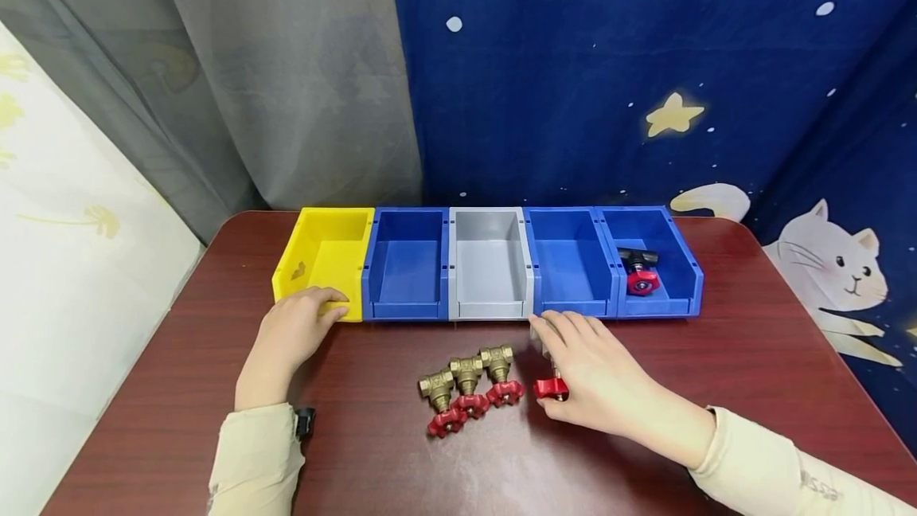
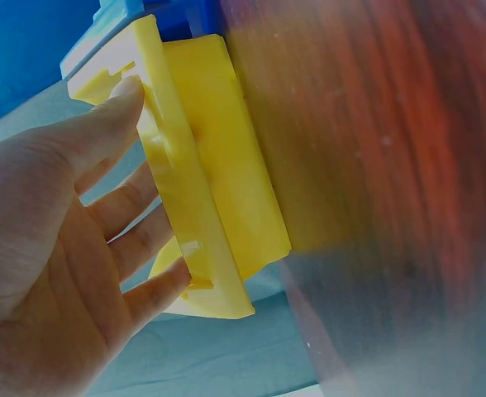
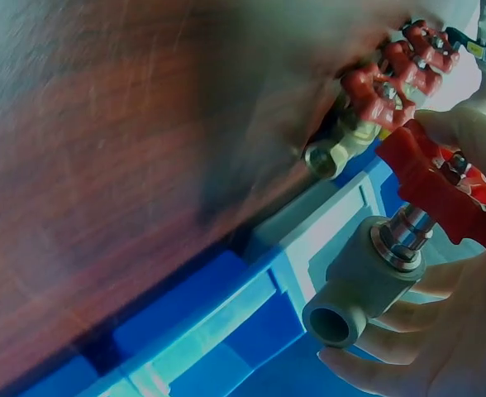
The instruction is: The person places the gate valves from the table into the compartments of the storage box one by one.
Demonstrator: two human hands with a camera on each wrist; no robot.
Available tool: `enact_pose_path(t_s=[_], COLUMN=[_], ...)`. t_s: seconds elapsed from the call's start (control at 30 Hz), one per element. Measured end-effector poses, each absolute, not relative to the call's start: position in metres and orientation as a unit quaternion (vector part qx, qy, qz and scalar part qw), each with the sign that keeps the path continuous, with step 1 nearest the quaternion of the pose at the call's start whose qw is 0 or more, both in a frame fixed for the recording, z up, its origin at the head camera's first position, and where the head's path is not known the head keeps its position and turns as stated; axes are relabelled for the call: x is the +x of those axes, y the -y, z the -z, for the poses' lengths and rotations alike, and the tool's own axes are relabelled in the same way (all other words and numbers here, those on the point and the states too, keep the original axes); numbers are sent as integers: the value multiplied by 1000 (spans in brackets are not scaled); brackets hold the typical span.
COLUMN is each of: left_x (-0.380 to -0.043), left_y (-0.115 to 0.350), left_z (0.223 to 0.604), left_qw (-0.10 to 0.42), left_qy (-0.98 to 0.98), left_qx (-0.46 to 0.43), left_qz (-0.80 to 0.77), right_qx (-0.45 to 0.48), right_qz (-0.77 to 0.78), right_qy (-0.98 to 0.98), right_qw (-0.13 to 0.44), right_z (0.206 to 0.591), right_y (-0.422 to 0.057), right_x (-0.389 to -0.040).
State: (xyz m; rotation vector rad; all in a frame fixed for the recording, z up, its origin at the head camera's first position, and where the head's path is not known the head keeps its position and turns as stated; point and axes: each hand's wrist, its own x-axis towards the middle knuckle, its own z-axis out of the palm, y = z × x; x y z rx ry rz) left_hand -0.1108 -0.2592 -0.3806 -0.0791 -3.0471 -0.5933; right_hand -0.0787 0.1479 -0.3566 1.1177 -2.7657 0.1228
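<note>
My right hand [image 1: 598,377] holds a grey-bodied valve [image 3: 363,277] with a red handwheel, off the table and in front of the blue bins. The thumb lies at the handwheel and the fingers reach along the body; in the head view the hand covers much of it. To its left, three brass valves [image 1: 466,373] with red handwheels lie in a slanting row on the table. My left hand [image 1: 295,333] rests on the front lip of the yellow bin [image 2: 226,157], fingertips and thumb touching the rim, fingers loosely extended.
The bins stand side by side: yellow, blue [image 1: 407,310], grey [image 1: 490,310], then two more blue. In the rightmost blue bin [image 1: 659,307] lies a black valve [image 1: 637,257] with a red handwheel. Curtains [image 1: 573,102] hang behind the dark red table [image 1: 372,460].
</note>
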Motion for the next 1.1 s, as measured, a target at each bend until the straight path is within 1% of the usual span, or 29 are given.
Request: enact_pose_path(t_s=[0.27, 0.53, 0.9, 1.1], left_x=[-111, -112, -110, -111], left_y=[257, 258, 260, 260], left_z=[382, 383, 383, 383], left_qw=[19, 24, 24, 24], left_qy=[980, 981, 982, 982], left_qx=[-27, -30, -25, -26], left_qz=[194, 192, 188, 188], right_qx=[363, 369, 372, 369], right_qz=[-32, -20, -8, -8], right_qy=[928, 924, 923, 926], right_qw=[81, 102, 102, 87], right_z=[346, 337, 331, 330], right_y=[-160, -169, -175, -176], right_x=[-88, -104, -135, -149])
